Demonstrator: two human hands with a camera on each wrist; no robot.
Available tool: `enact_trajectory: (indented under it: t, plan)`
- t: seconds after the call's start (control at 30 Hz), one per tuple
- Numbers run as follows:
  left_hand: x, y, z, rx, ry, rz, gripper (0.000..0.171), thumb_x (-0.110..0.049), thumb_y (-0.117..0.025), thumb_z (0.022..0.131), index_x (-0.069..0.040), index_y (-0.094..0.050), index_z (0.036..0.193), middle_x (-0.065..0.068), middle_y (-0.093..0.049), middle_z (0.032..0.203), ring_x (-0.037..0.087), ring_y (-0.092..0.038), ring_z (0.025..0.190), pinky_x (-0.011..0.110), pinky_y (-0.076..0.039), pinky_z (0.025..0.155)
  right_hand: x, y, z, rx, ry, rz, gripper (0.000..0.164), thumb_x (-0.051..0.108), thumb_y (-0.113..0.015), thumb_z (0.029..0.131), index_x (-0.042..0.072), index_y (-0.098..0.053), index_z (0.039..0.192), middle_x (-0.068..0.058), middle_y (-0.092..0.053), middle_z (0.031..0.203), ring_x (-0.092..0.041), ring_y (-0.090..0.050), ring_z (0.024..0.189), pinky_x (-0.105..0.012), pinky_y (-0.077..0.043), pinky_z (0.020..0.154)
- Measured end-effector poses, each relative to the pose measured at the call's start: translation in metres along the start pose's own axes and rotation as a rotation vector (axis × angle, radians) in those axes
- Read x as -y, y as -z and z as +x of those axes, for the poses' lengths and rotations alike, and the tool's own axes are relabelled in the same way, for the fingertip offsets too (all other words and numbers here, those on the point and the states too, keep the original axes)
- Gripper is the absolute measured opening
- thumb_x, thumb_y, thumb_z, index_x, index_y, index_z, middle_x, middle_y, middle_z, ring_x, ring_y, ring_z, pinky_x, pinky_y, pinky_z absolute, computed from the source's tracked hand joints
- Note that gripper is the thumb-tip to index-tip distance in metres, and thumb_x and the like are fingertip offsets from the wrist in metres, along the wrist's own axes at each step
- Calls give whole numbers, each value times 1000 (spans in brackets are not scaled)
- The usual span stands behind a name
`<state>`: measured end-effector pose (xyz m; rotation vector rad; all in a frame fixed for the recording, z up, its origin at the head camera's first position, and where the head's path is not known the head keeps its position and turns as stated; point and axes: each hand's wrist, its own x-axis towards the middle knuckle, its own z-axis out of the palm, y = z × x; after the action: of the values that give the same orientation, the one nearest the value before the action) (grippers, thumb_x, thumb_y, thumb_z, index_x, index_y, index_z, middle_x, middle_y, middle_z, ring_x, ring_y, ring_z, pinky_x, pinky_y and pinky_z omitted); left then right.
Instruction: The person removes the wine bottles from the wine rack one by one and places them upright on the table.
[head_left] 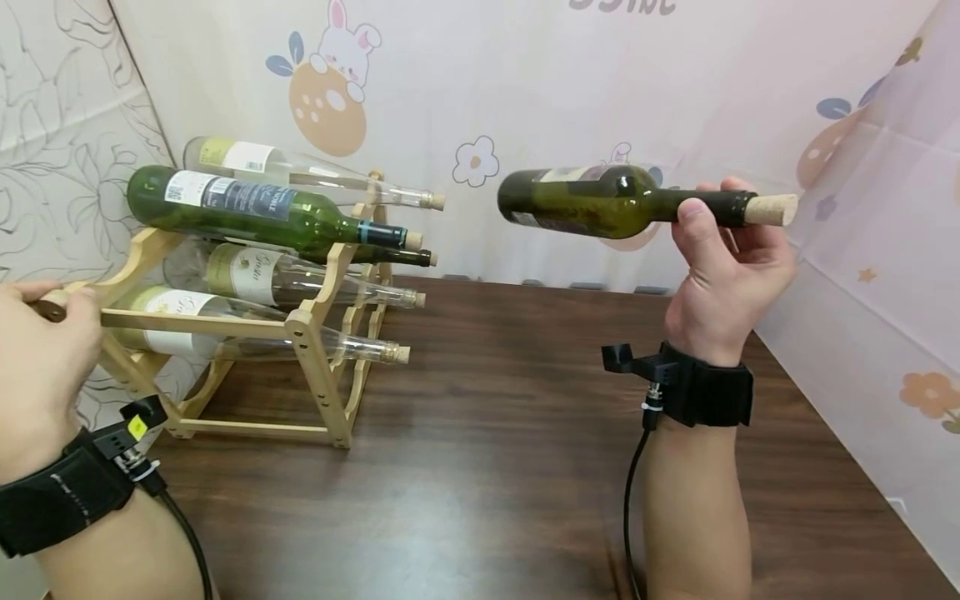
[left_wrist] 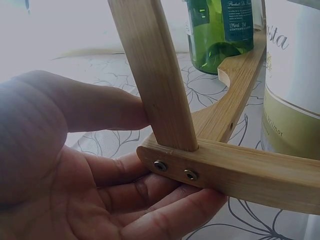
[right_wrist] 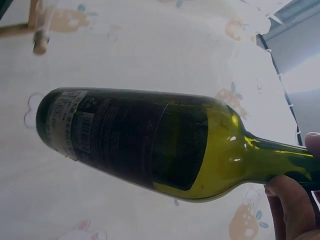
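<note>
My right hand (head_left: 731,258) grips a dark green wine bottle (head_left: 577,200) by its neck, in the air above the table. The bottle lies nearly level, its base pointing left toward the rack and its cork (head_left: 771,209) to the right. In the right wrist view, a dark label (right_wrist: 115,135) covers much of its body. At the far left, my left hand (head_left: 45,358) holds the front corner of a wooden wine rack (head_left: 202,320). The left wrist view shows the thumb against one bar and the fingers under the screwed joint (left_wrist: 175,167).
The rack carries several corked bottles lying on their sides, among them a green bottle (head_left: 240,204) on top and a clear bottle (head_left: 247,158) behind it. Their necks point right. A patterned curtain (head_left: 525,100) hangs behind the brown wooden table (head_left: 480,433).
</note>
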<state>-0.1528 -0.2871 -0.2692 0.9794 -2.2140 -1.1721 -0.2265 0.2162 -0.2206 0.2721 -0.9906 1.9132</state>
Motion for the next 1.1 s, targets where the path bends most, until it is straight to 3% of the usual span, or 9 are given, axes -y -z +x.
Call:
enact_trajectory:
  t: [0.07,0.27,0.43,0.53,0.63,0.7,0.8,1.0,1.1]
  plan:
    - [0,-1,0,-10,2,-33,52,-37,-47,103,-23,-49,153,-25,-42,99,-10,-40,78,6,-36,58,-3,5,4,-2,7,-43,33,-18,-83,74,-9,-75,104,-18,-76,91,-25,-72,80,-29,-64,74]
    - [1,-1,2,-20,2,-37,34,-39,-47,102,-35,-51,136,-26,-41,95,-8,-40,77,8,-34,61,-13,18,18,-24,-7,-124,30,-16,-83,74,-7,-77,102,-16,-75,89,-21,-67,74,-27,-62,71]
    - [4,-2,3,-24,-8,-56,13,-39,-48,102,-47,-45,111,-25,-41,95,-7,-40,77,9,-34,60,-17,29,28,-46,-16,-182,26,-15,-81,74,-5,-78,98,-13,-74,85,-18,-67,72,-24,-61,69]
    - [5,-2,3,-38,-23,-30,21,-40,-48,101,-43,-51,121,-25,-41,93,-9,-39,75,8,-33,61,-19,34,34,-17,18,-227,22,-14,-80,76,-6,-78,96,-12,-73,83,-18,-66,71,-25,-60,71]
    - [5,-3,4,-49,-33,-5,45,-41,-47,101,-28,-54,143,-27,-40,92,-11,-38,74,7,-33,62,-20,38,39,7,43,-275,18,-13,-78,78,-7,-78,94,-10,-73,82,-18,-66,70,-27,-58,75]
    - [6,-3,4,-55,-44,5,52,-40,-46,100,-22,-54,148,-27,-40,91,-11,-37,74,6,-32,62,-20,40,42,5,43,-306,16,-13,-77,79,-7,-78,93,-9,-73,81,-18,-66,71,-28,-56,78]
    - [7,-5,4,-59,-52,-10,47,-39,-47,100,-23,-54,144,-28,-39,91,-11,-37,74,6,-31,62,-18,42,48,0,48,-362,15,-12,-77,80,-5,-79,93,-8,-73,81,-17,-66,74,-28,-54,80]
    - [8,-6,6,-82,-66,-69,17,-37,-46,101,-44,-49,117,-31,-38,93,-12,-36,78,5,-31,63,-14,47,57,15,63,-458,19,-11,-77,82,0,-81,97,-6,-75,84,-15,-70,79,-25,-55,83]
    - [10,-8,9,-81,-59,-76,22,-38,-46,102,-42,-52,123,-32,-38,93,-12,-36,78,5,-31,63,-14,51,61,22,65,-495,21,-10,-77,82,2,-82,99,-5,-76,85,-15,-71,81,-24,-56,85]
